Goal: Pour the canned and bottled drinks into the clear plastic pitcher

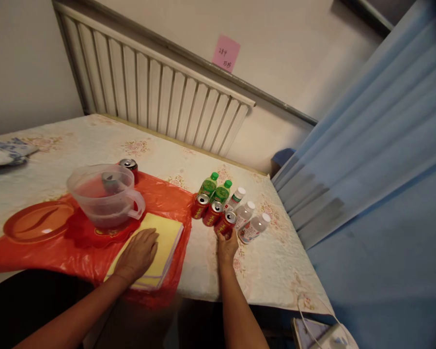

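Observation:
My left hand [140,254] lies flat, fingers stretched out, on a yellow cloth [167,230] stacked over paler layers on red plastic sheeting [160,189]. My right hand [227,247] grips the lower part of a red drink can [225,224], the rightmost of three in a front row. Beside it stand the middle red can [214,214] and the left red can [200,207]. Behind the cans are two green-capped bottles [208,185] and a few white-capped bottles [244,214], all upright.
A clear plastic jug [101,194] stands on a red scalloped dish [76,232]. Near it are an orange-brown oval tray [22,225] and a dark-topped can [129,167]. A radiator [160,82] backs the floral-covered table [276,276]; a blue curtain [366,169] hangs at right.

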The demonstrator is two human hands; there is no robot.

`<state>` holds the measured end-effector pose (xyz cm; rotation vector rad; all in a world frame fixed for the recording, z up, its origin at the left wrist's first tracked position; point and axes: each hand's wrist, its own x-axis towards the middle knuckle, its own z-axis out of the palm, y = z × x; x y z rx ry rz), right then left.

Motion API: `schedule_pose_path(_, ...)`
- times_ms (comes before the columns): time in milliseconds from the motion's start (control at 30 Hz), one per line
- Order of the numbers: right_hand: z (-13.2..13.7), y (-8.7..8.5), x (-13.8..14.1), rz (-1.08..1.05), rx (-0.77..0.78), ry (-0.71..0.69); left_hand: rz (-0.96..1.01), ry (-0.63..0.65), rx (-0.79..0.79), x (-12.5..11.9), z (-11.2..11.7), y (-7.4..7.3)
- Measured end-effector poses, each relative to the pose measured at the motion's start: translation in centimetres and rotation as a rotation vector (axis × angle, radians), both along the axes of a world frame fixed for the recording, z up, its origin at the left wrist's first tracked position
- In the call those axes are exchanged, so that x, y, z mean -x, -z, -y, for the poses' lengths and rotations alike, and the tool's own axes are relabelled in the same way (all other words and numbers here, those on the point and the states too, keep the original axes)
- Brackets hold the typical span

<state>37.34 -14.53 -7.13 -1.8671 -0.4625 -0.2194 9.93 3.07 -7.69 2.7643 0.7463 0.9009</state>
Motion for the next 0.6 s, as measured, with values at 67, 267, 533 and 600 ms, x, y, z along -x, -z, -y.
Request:
schedule_pose_path(67, 0.01, -0.07, 0.03, -0.001, 0.005, 0.002, 0.004, -0.001, 0.007, 0.0, 0.04, -0.03)
schedule_pose_path(267, -0.05, -0.37, 0.12, 0.014, 0.007, 0.015, 0.001, -0.006, 0.011, 0.04, 0.2, -0.27)
schedule_pose_path(533, -0.11, -0.48, 0.13, 0.03, 0.022, 0.04, 0.009, -0.001, 0.021, 0.07, 0.19, -0.24)
schedule_pose_path(600, -0.15, -0.4, 0.09, 0.03, 0.028, 0.044, -0.008, -0.004, 0.006, 0.08, 0.16, -0.2)
